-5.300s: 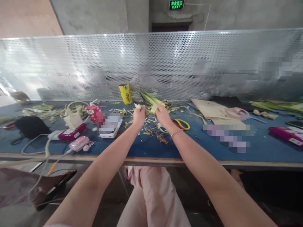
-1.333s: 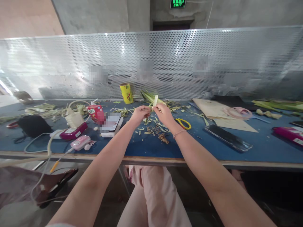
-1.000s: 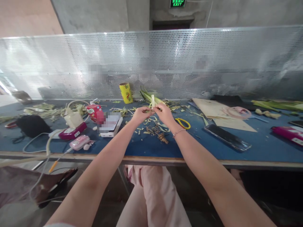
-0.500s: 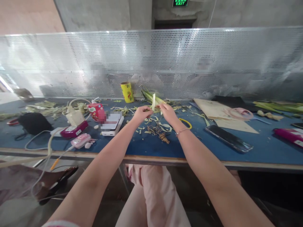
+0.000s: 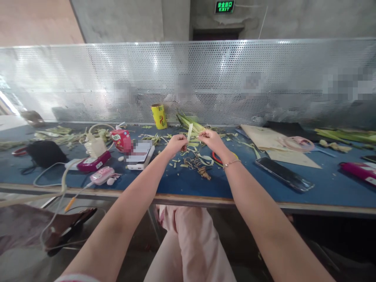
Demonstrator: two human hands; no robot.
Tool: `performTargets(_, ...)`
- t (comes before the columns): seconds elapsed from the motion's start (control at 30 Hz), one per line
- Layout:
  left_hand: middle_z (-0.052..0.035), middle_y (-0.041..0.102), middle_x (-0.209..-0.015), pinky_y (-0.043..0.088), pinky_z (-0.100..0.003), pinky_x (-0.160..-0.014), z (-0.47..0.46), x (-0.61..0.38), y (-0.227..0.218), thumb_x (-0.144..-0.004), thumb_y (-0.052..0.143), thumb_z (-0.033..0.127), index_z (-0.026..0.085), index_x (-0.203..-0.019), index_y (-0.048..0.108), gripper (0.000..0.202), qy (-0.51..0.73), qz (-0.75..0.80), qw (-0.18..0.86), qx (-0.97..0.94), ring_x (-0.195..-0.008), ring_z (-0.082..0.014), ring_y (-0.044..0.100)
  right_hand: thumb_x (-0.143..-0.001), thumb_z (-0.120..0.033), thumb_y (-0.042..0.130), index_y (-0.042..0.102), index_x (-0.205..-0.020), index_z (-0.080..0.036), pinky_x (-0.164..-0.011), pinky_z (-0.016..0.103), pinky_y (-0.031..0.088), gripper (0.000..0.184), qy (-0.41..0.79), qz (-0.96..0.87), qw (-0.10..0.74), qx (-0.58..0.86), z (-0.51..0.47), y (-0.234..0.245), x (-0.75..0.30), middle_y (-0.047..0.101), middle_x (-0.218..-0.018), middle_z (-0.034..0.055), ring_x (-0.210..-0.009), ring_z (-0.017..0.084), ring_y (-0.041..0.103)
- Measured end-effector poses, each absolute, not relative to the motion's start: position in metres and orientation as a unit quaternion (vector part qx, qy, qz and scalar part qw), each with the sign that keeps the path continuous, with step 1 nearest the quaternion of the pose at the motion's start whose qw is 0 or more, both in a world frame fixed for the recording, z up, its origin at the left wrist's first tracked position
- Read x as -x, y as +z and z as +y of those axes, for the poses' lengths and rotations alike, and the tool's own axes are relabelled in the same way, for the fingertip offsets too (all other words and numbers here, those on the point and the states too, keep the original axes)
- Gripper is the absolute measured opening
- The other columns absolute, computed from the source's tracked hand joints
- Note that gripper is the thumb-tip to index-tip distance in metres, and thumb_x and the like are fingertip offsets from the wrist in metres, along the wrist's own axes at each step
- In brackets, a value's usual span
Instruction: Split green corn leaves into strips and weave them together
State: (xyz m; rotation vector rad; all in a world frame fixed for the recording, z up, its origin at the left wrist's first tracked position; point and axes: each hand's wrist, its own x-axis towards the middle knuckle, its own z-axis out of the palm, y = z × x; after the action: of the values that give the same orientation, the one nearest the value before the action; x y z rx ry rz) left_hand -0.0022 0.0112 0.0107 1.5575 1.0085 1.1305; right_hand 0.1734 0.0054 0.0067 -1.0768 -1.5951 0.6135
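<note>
My left hand (image 5: 177, 143) is closed in a pinch on a pale plant strip (image 5: 190, 131), which stands up from the fingertips. To its right, my right hand (image 5: 212, 139) is also pinched, a short gap away from the strip. Whatever lies between its fingertips is too small to make out. Just beyond both hands rests a green and white leafy stalk (image 5: 188, 121). Pale peelings (image 5: 206, 159) and a brown, stringy root-like bundle (image 5: 203, 172) lie on the blue table below them. A red loop (image 5: 216, 158) shows partly behind my right wrist.
A yellow can-like cylinder (image 5: 159, 116) stands near the perforated metal screen (image 5: 217, 78). On the left are a red pouch (image 5: 121, 141), a white device (image 5: 141, 158) and cables. A phone (image 5: 284, 174), brown paper (image 5: 272, 143) and a pink ring (image 5: 296, 143) lie right.
My right hand has moved a little right, away from the strip and my left hand. The red loop now shows by my right wrist. The view has shifted slightly.
</note>
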Motion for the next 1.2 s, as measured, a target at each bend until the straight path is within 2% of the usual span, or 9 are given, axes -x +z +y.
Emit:
performTargets(0.13,0.0037,0.047,-0.039,0.035,-0.021,-0.045,0.019,0.006,0.005,-0.064,0.058,0.014,0.017,-0.051,0.049,0.017,0.448,0.399,0.383,-0.702,-0.038,-0.0074,0.043,-0.07,-0.042,0.062,0.06,-0.079,-0.019,-0.056,0.026,0.037,0.025,0.325,-0.669,0.561,0.363,-0.002,0.009,-0.172,0.055,-0.061,-0.002,-0.055,0.011,0.046)
performTargets(0.3,0.0047,0.048,-0.04,0.031,-0.02,-0.044,0.021,0.008,0.003,-0.064,0.055,0.014,0.018,-0.056,0.05,0.01,0.428,0.376,0.332,-0.752,-0.039,-0.0076,0.043,-0.065,-0.041,0.068,0.062,-0.104,-0.021,-0.065,0.028,0.043,0.044,0.362,-0.718,0.518,0.291,-0.01,0.011,-0.168,0.063,-0.081,0.0014,-0.071,0.014,0.055)
performTargets(0.37,0.0054,0.047,-0.042,0.032,-0.02,-0.044,0.019,0.007,0.003,-0.062,0.054,0.013,0.018,-0.058,0.049,0.008,0.426,0.36,0.339,-0.757,-0.04,-0.008,0.045,-0.065,-0.04,0.068,0.063,-0.1,-0.02,-0.067,0.028,0.043,0.04,0.347,-0.728,0.509,0.3,-0.011,0.012,-0.166,0.063,-0.081,0.0014,-0.072,0.014,0.054)
performTargets(0.5,0.0067,0.048,-0.046,0.034,-0.021,-0.045,0.016,0.005,0.004,-0.061,0.055,0.011,0.019,-0.064,0.047,0.011,0.427,0.334,0.356,-0.761,-0.04,-0.0075,0.046,-0.071,-0.041,0.062,0.065,-0.08,-0.018,-0.063,0.028,0.039,0.025,0.269,-0.736,0.514,0.35,-0.009,0.014,-0.165,0.056,-0.07,-0.0004,-0.063,0.012,0.047)
performTargets(0.63,0.0058,0.052,-0.055,0.036,-0.02,-0.044,0.013,0.003,0.006,-0.06,0.055,0.011,0.018,-0.068,0.048,0.013,0.425,0.328,0.37,-0.758,-0.039,-0.0061,0.046,-0.075,-0.045,0.059,0.061,-0.066,-0.018,-0.064,0.029,0.037,0.029,0.173,-0.757,0.529,0.344,-0.008,0.015,-0.167,0.053,-0.074,0.0019,-0.067,0.013,0.046)
performTargets(0.87,0.0049,0.055,-0.058,0.037,-0.02,-0.045,0.01,0.002,0.009,-0.062,0.058,0.012,0.013,-0.077,0.06,0.016,0.418,0.347,0.372,-0.753,-0.041,-0.0054,0.047,-0.086,-0.04,0.044,0.06,-0.07,-0.018,-0.057,0.028,0.035,0.032,0.199,-0.777,0.464,0.376,-0.004,0.011,-0.169,0.049,-0.057,-0.0008,-0.054,0.012,0.044)
performTargets(1.03,0.006,0.05,-0.048,0.034,-0.02,-0.046,0.011,0.001,0.008,-0.064,0.062,0.017,0.012,-0.076,0.065,0.013,0.427,0.352,0.393,-0.734,-0.041,-0.0051,0.043,-0.079,-0.037,0.055,0.058,-0.081,-0.019,-0.057,0.027,0.038,0.018,0.216,-0.744,0.507,0.379,-0.005,0.011,-0.164,0.058,-0.066,-0.0003,-0.057,0.013,0.049)
performTargets(1.13,0.0047,0.05,-0.048,0.033,-0.021,-0.046,0.013,0.001,0.005,-0.065,0.066,0.025,0.012,-0.07,0.062,0.014,0.438,0.334,0.417,-0.723,-0.042,-0.0057,0.043,-0.074,-0.037,0.06,0.053,-0.075,-0.02,-0.057,0.027,0.039,0.019,0.218,-0.721,0.533,0.386,-0.002,0.008,-0.162,0.056,-0.064,-0.0014,-0.057,0.013,0.049)
performTargets(1.2,0.0038,0.05,-0.047,0.034,-0.022,-0.047,0.016,0.001,0.002,-0.069,0.065,0.034,0.013,-0.065,0.058,0.022,0.443,0.326,0.421,-0.722,-0.043,-0.0065,0.045,-0.073,-0.038,0.062,0.052,-0.072,-0.02,-0.057,0.027,0.039,0.021,0.203,-0.716,0.54,0.393,0.001,0.006,-0.161,0.055,-0.063,-0.0015,-0.057,0.013,0.049)
